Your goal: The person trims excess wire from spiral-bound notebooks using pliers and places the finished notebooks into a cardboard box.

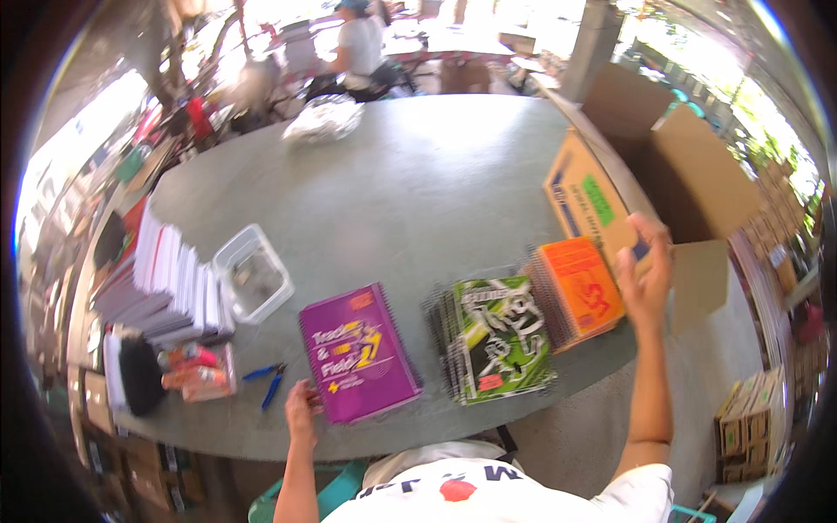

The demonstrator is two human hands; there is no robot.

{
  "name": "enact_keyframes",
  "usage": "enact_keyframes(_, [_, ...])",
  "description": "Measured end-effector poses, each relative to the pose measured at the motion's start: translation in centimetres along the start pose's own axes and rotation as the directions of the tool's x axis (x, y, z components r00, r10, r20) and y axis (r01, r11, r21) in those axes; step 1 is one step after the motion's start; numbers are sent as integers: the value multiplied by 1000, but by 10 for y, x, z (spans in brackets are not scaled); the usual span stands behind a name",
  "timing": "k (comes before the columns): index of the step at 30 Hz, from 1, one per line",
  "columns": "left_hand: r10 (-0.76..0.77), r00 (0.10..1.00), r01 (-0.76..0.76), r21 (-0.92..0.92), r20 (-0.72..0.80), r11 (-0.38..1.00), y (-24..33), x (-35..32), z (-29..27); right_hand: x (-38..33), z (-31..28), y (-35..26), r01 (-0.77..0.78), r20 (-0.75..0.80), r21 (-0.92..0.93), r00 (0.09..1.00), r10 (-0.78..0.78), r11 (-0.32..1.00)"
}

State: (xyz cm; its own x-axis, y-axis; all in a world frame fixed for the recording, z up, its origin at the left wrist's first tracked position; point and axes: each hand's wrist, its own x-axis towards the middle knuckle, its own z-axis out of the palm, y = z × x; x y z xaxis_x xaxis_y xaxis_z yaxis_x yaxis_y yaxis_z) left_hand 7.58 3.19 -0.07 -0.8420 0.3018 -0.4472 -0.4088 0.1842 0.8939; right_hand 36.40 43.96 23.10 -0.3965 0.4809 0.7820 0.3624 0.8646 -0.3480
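A purple spiral-bound notebook (358, 353) lies on the grey table in front of me. My left hand (302, 408) is at its lower left edge, fingers loosely bent and apart, with the fingertips by the cover. My right hand (647, 277) is raised at the right, thumb and fingers spread, holding nothing that I can see. It is in front of the open cardboard box (602, 196); whether it touches the box I cannot tell. A stack of green and black spiral notebooks (503, 340) lies right of the purple one. Beside it is a stack of orange spiral notebooks (582, 288).
Blue-handled pliers (272, 383), a clear plastic tub (253, 275), stacked white-edged booklets (174, 283), a black pouch (139, 375) and orange-red packets (199, 372) are at the left. Crumpled clear plastic (324, 118) lies at the far edge. Another person (359, 44) sits beyond the table.
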Motion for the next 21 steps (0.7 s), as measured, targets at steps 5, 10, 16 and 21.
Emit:
enact_keyframes(5, [-101,980,126,-139,173,982,-3,-22,10,-117,125,-151,-544,734,510,680,-7,667])
enact_keyframes(10, [196,934,-170,-111,297,979,-23,-49,7,-184,178,-162,-932,846,282,353,398,228])
enact_keyframes(16, [573,702,-690,600,422,405,-56,-39,26,-200,177,-159,-969,923,121,30,383,-216])
enact_keyframes(21, [555,695,-719,471,457,512,-53,-13,35,-187,185,-165,-978,924,95,17,382,-188])
